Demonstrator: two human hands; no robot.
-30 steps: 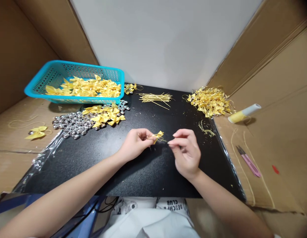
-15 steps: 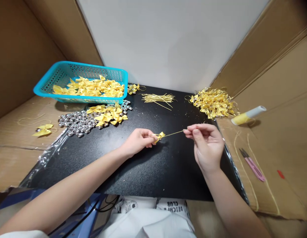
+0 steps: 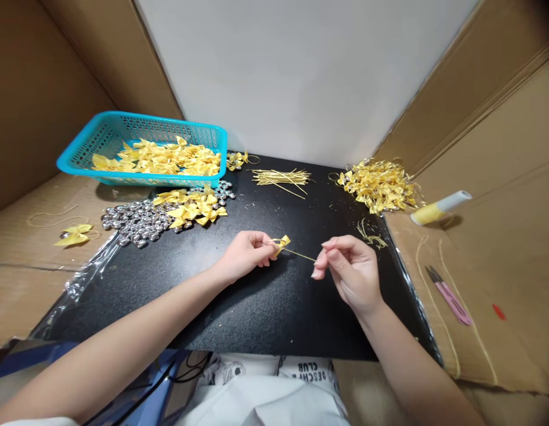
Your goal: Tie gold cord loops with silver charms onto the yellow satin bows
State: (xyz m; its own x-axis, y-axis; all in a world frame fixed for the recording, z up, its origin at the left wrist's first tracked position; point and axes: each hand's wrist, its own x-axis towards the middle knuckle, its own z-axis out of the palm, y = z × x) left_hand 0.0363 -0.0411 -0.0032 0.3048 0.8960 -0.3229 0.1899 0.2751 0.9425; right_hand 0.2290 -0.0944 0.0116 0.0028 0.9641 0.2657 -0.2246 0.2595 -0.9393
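Observation:
Between the thumb and fingers of my left hand is a small yellow ribbon bow, pinched just above the black tabletop. A thin gold cord runs from the bow to the fingers of my right hand. The right hand is closed at the cord's far end; the exact grip point is partly hidden by the fingers. A small cord loop shows at the left fingertips.
Beyond the hands lie cut gold cords and a pile of corded bows. At left are silver bells, loose bows and a blue basket of bows. Pink snips and a tube lie right.
My right hand has moved left and down, closer to the bow, and its fingers have shifted. Short cord scraps behind it now show. My left hand keeps its pinch, nearly still.

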